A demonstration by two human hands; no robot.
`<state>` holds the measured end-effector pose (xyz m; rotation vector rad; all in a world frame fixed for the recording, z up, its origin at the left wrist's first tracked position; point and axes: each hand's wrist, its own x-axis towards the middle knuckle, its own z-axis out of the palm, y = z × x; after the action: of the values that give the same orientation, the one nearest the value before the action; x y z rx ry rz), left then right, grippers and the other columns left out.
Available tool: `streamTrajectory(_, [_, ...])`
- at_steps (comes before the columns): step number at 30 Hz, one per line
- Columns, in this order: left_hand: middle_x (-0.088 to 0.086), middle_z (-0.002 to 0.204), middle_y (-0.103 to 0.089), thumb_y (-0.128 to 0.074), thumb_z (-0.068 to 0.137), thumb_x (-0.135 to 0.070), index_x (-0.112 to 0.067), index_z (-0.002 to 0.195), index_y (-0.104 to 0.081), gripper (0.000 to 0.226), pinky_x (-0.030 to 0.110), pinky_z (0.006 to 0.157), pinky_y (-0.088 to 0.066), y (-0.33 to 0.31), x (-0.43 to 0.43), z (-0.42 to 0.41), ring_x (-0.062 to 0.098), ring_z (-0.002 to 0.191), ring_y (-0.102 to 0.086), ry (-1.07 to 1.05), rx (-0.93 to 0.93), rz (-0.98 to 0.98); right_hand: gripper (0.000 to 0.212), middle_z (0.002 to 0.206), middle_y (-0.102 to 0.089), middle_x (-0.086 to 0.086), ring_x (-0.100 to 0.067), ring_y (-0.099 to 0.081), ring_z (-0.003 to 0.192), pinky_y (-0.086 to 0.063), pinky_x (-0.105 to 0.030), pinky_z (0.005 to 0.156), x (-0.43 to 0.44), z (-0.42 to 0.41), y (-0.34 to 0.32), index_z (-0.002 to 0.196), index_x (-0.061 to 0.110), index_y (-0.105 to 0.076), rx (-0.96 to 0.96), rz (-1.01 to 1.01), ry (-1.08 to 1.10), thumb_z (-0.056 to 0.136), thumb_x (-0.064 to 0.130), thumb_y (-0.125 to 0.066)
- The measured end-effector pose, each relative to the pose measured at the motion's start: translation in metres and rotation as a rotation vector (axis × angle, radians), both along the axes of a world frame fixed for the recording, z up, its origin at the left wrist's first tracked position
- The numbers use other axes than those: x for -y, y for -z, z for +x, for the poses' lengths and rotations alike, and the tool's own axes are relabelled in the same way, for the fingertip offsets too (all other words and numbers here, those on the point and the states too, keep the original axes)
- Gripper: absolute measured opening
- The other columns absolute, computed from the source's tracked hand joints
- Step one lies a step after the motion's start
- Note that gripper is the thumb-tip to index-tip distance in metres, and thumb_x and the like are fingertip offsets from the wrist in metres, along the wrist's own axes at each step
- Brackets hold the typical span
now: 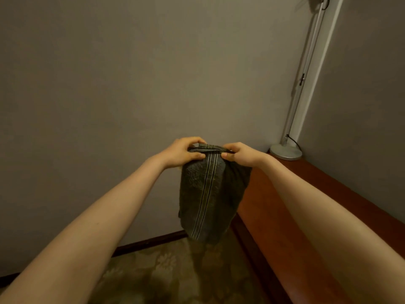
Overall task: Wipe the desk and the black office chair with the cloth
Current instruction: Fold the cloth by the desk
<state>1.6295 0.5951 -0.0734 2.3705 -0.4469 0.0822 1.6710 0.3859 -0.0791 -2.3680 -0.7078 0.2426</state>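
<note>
A dark grey-green towel cloth with thin pale stripes down its middle hangs in the air in front of me. My left hand pinches its top edge on the left and my right hand pinches the top edge on the right, close together. The cloth dangles folded, its lower end above the floor beside the desk's left edge. The reddish-brown wooden desk runs along the right wall, under my right forearm. The black office chair is out of view.
A silver desk lamp with a round base stands at the desk's far corner, its stem rising along the wall. Grey walls meet in that corner. A patterned carpet and a dark baseboard lie below.
</note>
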Motion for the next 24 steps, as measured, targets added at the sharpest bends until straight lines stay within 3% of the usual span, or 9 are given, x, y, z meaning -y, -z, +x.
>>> streamTrajectory(3, [-0.003, 0.095, -0.062, -0.064, 0.087, -0.012, -0.022, 0.096, -0.061, 0.013, 0.023, 0.081, -0.039, 0.004, 0.006, 0.040, 0.011, 0.095, -0.056, -0.060, 0.083, -0.072, 0.021, 0.111, -0.058, -0.008, -0.017, -0.053, 0.106, -0.040, -0.026, 0.087, 0.009, 0.035, -0.003, 0.112, 0.008, -0.056, -0.066, 0.055, -0.010, 0.095, 0.018, -0.055])
streamTrajectory(7, [0.001, 0.090, -0.060, -0.062, 0.088, -0.012, -0.016, 0.092, -0.061, 0.006, 0.019, 0.073, -0.035, -0.006, 0.018, 0.089, 0.012, 0.089, -0.054, -0.162, 0.142, -0.140, 0.068, 0.144, -0.036, -0.005, -0.023, -0.037, 0.132, -0.039, -0.034, 0.103, 0.034, 0.084, 0.003, 0.141, 0.011, -0.034, -0.168, -0.027, 0.011, 0.083, 0.009, -0.070])
streamTrajectory(10, [0.001, 0.082, -0.058, -0.061, 0.089, -0.015, -0.014, 0.086, -0.061, 0.004, 0.023, 0.063, -0.034, -0.015, 0.023, 0.124, 0.009, 0.076, -0.051, -0.191, 0.156, -0.099, 0.039, 0.121, -0.049, -0.010, -0.017, -0.061, 0.094, -0.053, -0.026, 0.072, 0.054, 0.119, 0.004, 0.116, 0.013, -0.053, -0.282, 0.230, 0.065, 0.084, -0.007, -0.062])
streamTrajectory(12, [-0.003, 0.071, -0.055, -0.059, 0.090, -0.016, -0.017, 0.075, -0.056, 0.016, 0.022, 0.060, -0.036, -0.017, 0.022, 0.145, 0.005, 0.066, -0.049, -0.180, 0.091, -0.200, 0.032, 0.107, -0.052, -0.008, -0.017, -0.062, 0.083, -0.054, -0.026, 0.066, 0.059, 0.138, 0.001, 0.100, 0.018, -0.058, -0.365, 0.501, 0.096, 0.085, -0.010, -0.059])
streamTrajectory(14, [-0.008, 0.058, -0.056, -0.056, 0.090, -0.015, -0.018, 0.071, -0.053, 0.020, 0.022, 0.059, -0.036, -0.017, 0.021, 0.160, 0.002, 0.055, -0.051, -0.186, 0.015, -0.445, 0.033, 0.106, -0.053, -0.006, -0.019, -0.059, 0.087, -0.050, -0.032, 0.070, 0.057, 0.152, 0.002, 0.102, 0.021, -0.057, -0.415, 0.694, 0.111, 0.086, -0.007, -0.058])
streamTrajectory(16, [-0.010, 0.051, -0.060, -0.046, 0.095, -0.009, -0.013, 0.075, -0.054, 0.021, 0.022, 0.058, -0.040, -0.019, 0.023, 0.170, 0.000, 0.048, -0.056, -0.186, -0.089, -0.671, 0.032, 0.105, -0.056, -0.004, -0.017, -0.058, 0.090, -0.046, -0.030, 0.070, 0.049, 0.164, 0.002, 0.106, 0.022, -0.056, -0.451, 0.843, 0.150, 0.081, 0.003, -0.064])
streamTrajectory(18, [-0.008, 0.058, -0.066, -0.036, 0.098, -0.010, -0.011, 0.084, -0.057, 0.024, 0.019, 0.056, -0.048, -0.025, 0.028, 0.175, 0.004, 0.053, -0.062, -0.120, -0.236, -0.818, 0.038, 0.106, -0.061, -0.006, -0.020, -0.059, 0.097, -0.047, -0.030, 0.070, 0.042, 0.175, 0.001, 0.109, 0.018, -0.060, -0.477, 0.973, 0.208, 0.072, 0.016, -0.068])
streamTrajectory(21, [-0.001, 0.068, -0.070, -0.031, 0.100, -0.016, -0.010, 0.094, -0.059, 0.030, 0.016, 0.057, -0.052, -0.030, 0.033, 0.182, 0.010, 0.061, -0.067, -0.025, -0.429, -0.899, 0.039, 0.125, -0.058, -0.010, -0.027, -0.052, 0.120, -0.047, -0.032, 0.085, 0.036, 0.195, 0.007, 0.122, 0.012, -0.058, -0.505, 1.139, 0.348, 0.084, 0.017, -0.065])
streamTrajectory(24, [0.001, 0.068, -0.071, -0.030, 0.101, -0.020, -0.008, 0.093, -0.060, 0.032, 0.017, 0.057, -0.053, -0.034, 0.041, 0.192, 0.011, 0.060, -0.067, -0.023, -0.495, -0.936, 0.042, 0.130, -0.057, -0.008, -0.025, -0.051, 0.122, -0.048, -0.032, 0.086, 0.036, 0.210, 0.015, 0.128, 0.011, -0.056, -0.525, 1.196, 0.374, 0.087, 0.022, -0.061])
